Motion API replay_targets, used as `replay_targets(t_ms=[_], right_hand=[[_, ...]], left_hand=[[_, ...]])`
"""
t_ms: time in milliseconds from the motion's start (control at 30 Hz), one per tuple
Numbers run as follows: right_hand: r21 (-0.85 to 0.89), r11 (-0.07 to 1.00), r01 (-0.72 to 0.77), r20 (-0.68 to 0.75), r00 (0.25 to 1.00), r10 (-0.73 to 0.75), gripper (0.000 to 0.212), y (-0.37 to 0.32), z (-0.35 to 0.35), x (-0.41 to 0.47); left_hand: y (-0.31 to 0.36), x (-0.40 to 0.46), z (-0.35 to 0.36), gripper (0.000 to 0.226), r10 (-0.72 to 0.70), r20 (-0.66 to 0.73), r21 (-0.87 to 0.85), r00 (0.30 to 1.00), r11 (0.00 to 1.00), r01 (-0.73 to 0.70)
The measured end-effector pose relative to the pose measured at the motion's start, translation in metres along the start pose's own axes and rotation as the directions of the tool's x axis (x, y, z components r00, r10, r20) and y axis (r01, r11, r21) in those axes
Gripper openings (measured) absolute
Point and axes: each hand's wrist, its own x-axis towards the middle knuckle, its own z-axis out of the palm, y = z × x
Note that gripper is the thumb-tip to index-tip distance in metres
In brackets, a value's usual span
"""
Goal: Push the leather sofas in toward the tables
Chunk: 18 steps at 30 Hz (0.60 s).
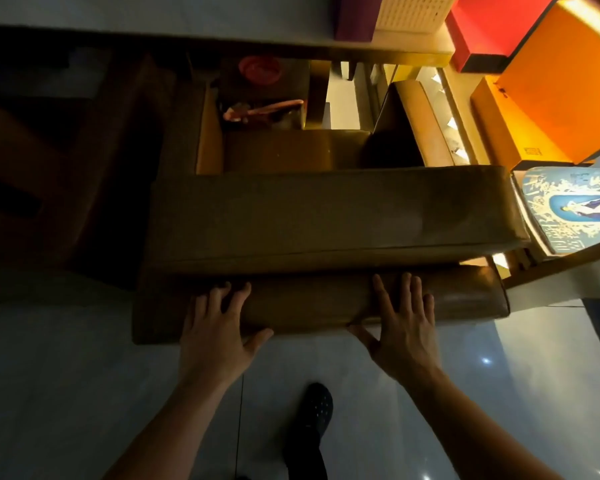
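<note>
Both the left hand (215, 327) and right hand (400, 327) press flat and open on the leather sofa (326, 216) back, while the worktop (264, 95) seems close already, so little pushing is left.

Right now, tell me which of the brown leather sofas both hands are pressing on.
The near brown leather sofa: the left hand and right hand lie flat on its padded back. The far tan leather sofa, beyond the dark table, is untouched.
</note>
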Motion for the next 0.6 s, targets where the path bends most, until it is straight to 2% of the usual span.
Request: replay_targets(t_ms=[267,467,600], right_hand=[[0.002,0.998,-0.058,0.046,0.997,0.057,0.101,-0.031,0.011,-0.065],[-0.033,0.995,-0.096,0.077,0.992,0.099,0.100,-0.037,0.010,-0.067],[-0.062,0.990,-0.125,0.148,0.980,0.133,0.102,-0.037,0.008,-0.062]], left_hand=[[-0.031,-0.048,0.002,0.086,0.013,0.050,0.004,0.999,1.000,-0.013],[-0.035,-0.048,0.004,0.086,0.039,0.043,0.024,0.998,0.999,-0.040],[-0.037,-0.042,0.009,0.086,0.052,0.061,0.076,0.997,0.996,-0.057]])
